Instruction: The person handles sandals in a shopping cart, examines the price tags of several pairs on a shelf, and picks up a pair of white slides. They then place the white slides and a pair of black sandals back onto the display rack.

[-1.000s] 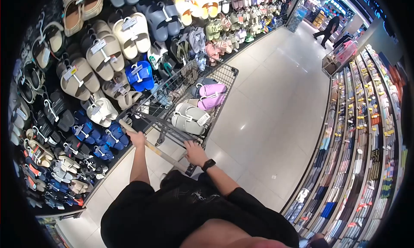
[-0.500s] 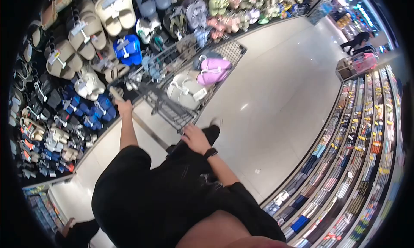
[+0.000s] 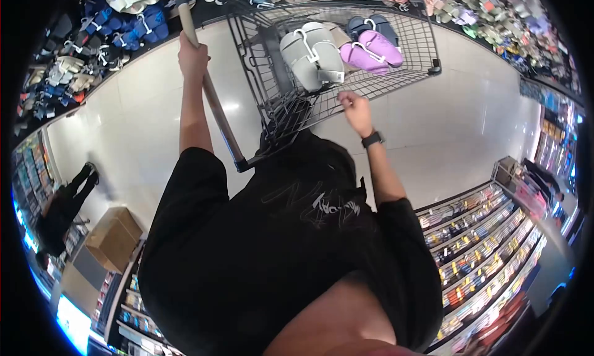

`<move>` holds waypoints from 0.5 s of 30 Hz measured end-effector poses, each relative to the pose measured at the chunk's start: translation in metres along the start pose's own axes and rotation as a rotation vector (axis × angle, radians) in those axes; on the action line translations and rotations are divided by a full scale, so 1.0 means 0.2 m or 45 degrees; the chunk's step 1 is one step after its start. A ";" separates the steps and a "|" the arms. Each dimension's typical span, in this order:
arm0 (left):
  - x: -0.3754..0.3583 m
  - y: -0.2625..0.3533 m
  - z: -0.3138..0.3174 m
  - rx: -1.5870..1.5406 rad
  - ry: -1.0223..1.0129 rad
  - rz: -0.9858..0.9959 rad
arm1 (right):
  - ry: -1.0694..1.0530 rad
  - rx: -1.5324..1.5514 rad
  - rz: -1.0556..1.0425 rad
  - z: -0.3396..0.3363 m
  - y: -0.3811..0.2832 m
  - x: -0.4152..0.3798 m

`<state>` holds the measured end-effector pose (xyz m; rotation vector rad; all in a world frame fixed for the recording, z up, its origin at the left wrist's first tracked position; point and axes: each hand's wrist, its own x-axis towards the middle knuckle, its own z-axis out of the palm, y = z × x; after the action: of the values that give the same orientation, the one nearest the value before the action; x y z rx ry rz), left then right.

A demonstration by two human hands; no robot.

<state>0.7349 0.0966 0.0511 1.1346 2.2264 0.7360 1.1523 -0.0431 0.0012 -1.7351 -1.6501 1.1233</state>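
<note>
I stand behind a wire shopping cart (image 3: 408, 31) and look down over my black shirt. My left hand (image 3: 193, 56) is wrapped around the cart's push bar (image 3: 219, 117) near its far end. My right hand (image 3: 354, 107), with a black watch on the wrist, lies on the basket's side rim with fingers curled over the wire. In the basket lie a pair of grey slides (image 3: 312, 56), a pair of pink slides (image 3: 371, 46) and a dark blue pair (image 3: 371, 25), all on hangers.
A wall of hanging sandals (image 3: 105, 21) runs along the top left and top right. Shelves of small packaged goods (image 3: 482, 232) line the lower right. A person in black (image 3: 65, 201) stands at the left beside a cardboard box (image 3: 111, 235). Glossy tiled floor surrounds the cart.
The view has swung round, so the cart now points up and to the right. My right hand has left the push bar's end and gone to the basket's side rim. My left hand keeps its grip.
</note>
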 end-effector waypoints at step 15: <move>-0.58 -0.16 0.15 0.551 0.244 -0.061 | -0.548 -0.719 0.042 0.34 0.40 1.28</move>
<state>0.7957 -0.0087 0.0330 1.2428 2.6508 0.3607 1.1243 0.1814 -0.1585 -1.9437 -2.3918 1.1808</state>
